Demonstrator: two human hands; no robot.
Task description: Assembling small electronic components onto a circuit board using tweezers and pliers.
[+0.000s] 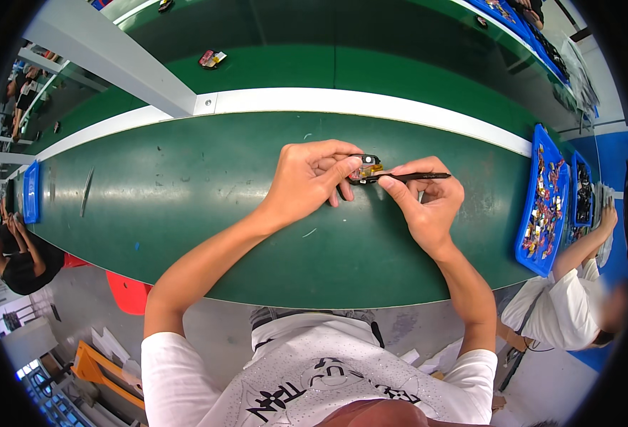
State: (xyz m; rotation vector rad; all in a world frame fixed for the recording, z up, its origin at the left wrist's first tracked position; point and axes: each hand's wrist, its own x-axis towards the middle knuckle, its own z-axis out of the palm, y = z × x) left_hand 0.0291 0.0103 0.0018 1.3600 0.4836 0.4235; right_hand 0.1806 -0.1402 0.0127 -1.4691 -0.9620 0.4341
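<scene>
Between the thumb and fingers of my left hand [305, 174] is a small black electronic housing [366, 169], with a circuit board and a patch of amber film showing inside. My right hand [428, 201] pinches thin black tweezers [424, 176], whose tip end reaches to the near right part of the housing. Both hands are raised over the green tabletop [271, 270] and nearly meet at the housing. Whether the tip grips any part in there is too small to tell.
At the right end a blue tray [521, 245] holds many small electronic parts, with another blue bin [582, 188] beyond it. Another blue tray [32, 192] and metal tweezers [87, 192] lie left. Past the white rail [371, 102] a small assembly [212, 59] rests on the belt. Co-workers sit at both sides.
</scene>
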